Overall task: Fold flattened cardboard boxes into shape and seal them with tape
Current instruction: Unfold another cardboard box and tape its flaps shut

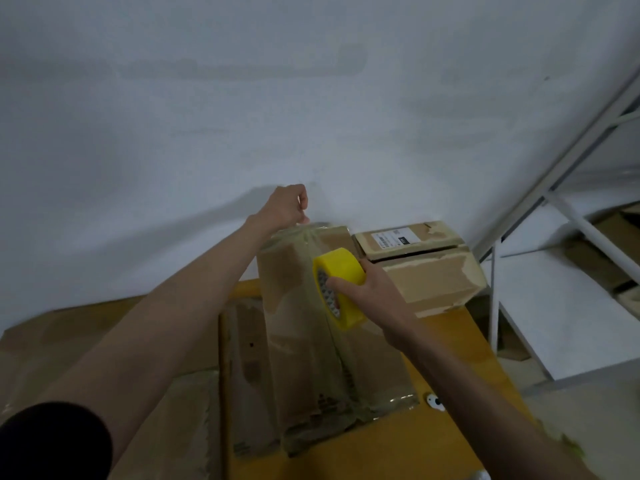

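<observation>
We grip the yellow tape roll (341,287) in our right hand (375,292) over the box (311,323) on the table (450,348), while our left hand (285,206) pinches the tape's free end at eleven o'clock, along the box's long axis.

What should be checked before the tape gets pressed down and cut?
1. Tape end pinched by left hand past the far edge of the box: ok.
2. Tape roll held by right hand: ok.
3. Strip running along the box top: ok.
4. Strip centred on the flap seam: cannot tell.
5. Cutter within reach: cannot tell; only a small white object on the table.
</observation>
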Demonstrator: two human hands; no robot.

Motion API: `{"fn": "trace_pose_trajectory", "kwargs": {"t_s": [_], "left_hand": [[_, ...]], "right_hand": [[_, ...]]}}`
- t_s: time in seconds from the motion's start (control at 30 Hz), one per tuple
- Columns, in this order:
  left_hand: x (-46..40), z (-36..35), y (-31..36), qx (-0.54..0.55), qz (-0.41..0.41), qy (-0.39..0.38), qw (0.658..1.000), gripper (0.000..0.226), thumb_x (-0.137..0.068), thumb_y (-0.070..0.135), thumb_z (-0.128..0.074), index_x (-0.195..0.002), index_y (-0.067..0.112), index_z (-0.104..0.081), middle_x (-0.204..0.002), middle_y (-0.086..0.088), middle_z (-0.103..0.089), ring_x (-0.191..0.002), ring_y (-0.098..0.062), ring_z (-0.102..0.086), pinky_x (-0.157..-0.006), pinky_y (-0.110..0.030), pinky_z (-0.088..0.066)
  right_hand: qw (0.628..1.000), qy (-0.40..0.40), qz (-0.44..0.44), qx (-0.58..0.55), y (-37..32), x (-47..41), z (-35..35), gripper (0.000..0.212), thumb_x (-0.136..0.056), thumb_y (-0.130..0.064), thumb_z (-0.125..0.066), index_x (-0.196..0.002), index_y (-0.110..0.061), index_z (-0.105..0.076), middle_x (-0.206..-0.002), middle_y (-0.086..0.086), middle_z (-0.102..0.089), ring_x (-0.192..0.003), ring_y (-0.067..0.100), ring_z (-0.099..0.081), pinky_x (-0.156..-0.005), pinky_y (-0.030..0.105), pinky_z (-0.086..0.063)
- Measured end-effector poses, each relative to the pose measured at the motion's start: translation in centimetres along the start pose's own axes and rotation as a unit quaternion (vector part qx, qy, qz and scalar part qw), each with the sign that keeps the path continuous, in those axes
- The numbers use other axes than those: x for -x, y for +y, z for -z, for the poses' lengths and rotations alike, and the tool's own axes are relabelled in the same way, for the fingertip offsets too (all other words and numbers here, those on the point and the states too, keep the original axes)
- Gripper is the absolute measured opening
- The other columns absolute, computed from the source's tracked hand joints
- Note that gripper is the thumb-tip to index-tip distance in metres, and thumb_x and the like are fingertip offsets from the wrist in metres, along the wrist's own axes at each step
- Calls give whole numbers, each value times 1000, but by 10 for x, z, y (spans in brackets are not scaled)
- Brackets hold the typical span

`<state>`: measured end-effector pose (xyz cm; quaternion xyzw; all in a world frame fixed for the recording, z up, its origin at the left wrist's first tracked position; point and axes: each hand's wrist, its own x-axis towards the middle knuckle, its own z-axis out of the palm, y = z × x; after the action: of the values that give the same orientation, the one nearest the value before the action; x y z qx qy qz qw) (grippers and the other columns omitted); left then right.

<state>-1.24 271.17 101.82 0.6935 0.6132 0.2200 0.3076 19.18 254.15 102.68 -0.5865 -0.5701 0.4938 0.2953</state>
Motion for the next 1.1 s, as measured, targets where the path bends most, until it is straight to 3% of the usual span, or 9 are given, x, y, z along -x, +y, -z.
{"fn": "trace_pose_trajectory", "kwargs": {"t_s": [0.07,0.13,0.27,0.47,0.57,0.67,0.77,0.97,1.1], "left_hand": [[-13,-7,-9,-16,-11,6,1000,31,-74,-10,-75,-81,9,-51,-78,-7,-57,-79,-36,-65,-73,-43,-53],[-22,-14,-19,-28,-17,11,999,30,-73,-11,-70,-84,9,-51,-82,-8,-55,-87,-38,-66,-76,-46,-52],[-34,-23,-35,-55,-43,26,997,32,-72,-9,-66,-78,14,-44,-85,-8,-53,-85,-34,-61,-74,-49,-52],[-48,-33,-49,-104,-83,1,991,30,-73,-10,-62,-79,13,-44,-86,-11,-54,-85,-34,-60,-73,-49,-49],[-54,-39,-57,-111,-88,5,990,28,-75,-9,-61,-80,13,-44,-86,-11,-54,-84,-33,-62,-67,-43,-47],[-57,-47,-58,-180,-108,28,977,22,-81,-7,-58,-96,8,-52,-99,-16,-58,-94,-36,-59,-66,-35,-33],[-58,-54,-59,-250,-121,35,960,27,-87,-5,-55,-112,2,-51,-113,-21,-57,-104,-39,-55,-70,-37,-31],[-52,-62,-77,-133,-53,17,989,11,-85,-3,-50,-85,5,-58,-94,-16,-62,-88,-35,-59,-70,-42,-43],[-54,-59,-90,-40,-22,-14,999,13,-91,6,-62,-82,3,-70,-91,-14,-71,-89,-29,-64,-76,-33,-44]], "right_hand": [[1000,-8,-1,18,-5,-16,-10,29,-81,-43,-75,-100,-26,-62,-89,1,-69,-71,6,-68,-61,29,-57],[999,-1,-8,31,-7,-30,-19,37,-75,-49,-75,-98,-21,-64,-88,5,-70,-75,16,-70,-64,37,-57],[998,27,-25,43,-6,-49,-28,36,-77,-52,-75,-92,-20,-67,-83,2,-69,-73,16,-67,-62,36,-54],[998,13,-51,44,-8,-70,-34,35,-79,-51,-74,-89,-18,-70,-84,5,-71,-78,23,-69,-70,45,-57],[998,13,-55,43,-12,-77,-35,31,-80,-48,-75,-87,-19,-70,-82,3,-72,-77,22,-70,-68,41,-56],[997,11,-57,40,-12,-81,-35,27,-81,-45,-75,-85,-19,-71,-80,2,-72,-72,17,-69,-65,35,-54],[997,1,-65,34,-11,-83,-37,26,-83,-42,-75,-86,-16,-71,-82,5,-73,-74,21,-71,-67,38,-56],[997,-5,-74,25,-7,-84,-37,26,-82,-43,-75,-88,-18,-71,-83,3,-73,-72,13,-69,-64,31,-53],[997,1,-76,19,-3,-81,-36,28,-82,-45,-75,-91,-19,-70,-86,3,-72,-74,15,-69,-62,29,-53]]}}
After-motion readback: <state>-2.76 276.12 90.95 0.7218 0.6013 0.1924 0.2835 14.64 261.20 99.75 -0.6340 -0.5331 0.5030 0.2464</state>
